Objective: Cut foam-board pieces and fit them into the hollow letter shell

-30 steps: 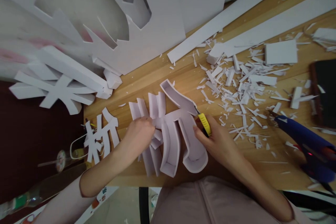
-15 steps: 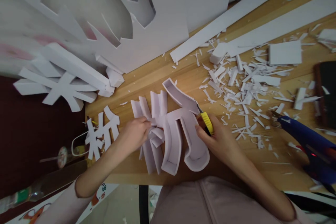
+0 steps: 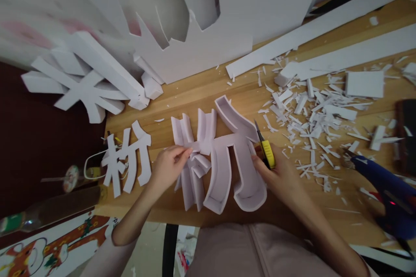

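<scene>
A large white foam character with raised walls (image 3: 224, 139) lies on the wooden table in front of my body. My left hand (image 3: 172, 163) is closed at its left part, thumb and fingertips pinched by a small folded white piece (image 3: 200, 164); what sits between the fingertips is too small to make out. A yellow cutter knife (image 3: 268, 153) is in my right hand (image 3: 273, 166), its blade pointing up and away from me. The fingers of that hand also rest against the right wall of the character.
White scraps (image 3: 315, 117) litter the table at right, near a blue glue gun (image 3: 383, 181) and a white block (image 3: 364, 84). At left lie a smaller flat character (image 3: 130, 156) and stacked foam pieces (image 3: 87, 91). A cut-out white sheet (image 3: 227, 39) leans behind.
The view has shifted, so the table's things appear displaced. My left hand's fingertips now show more clearly at the small folded piece. My right hand still holds the knife.
</scene>
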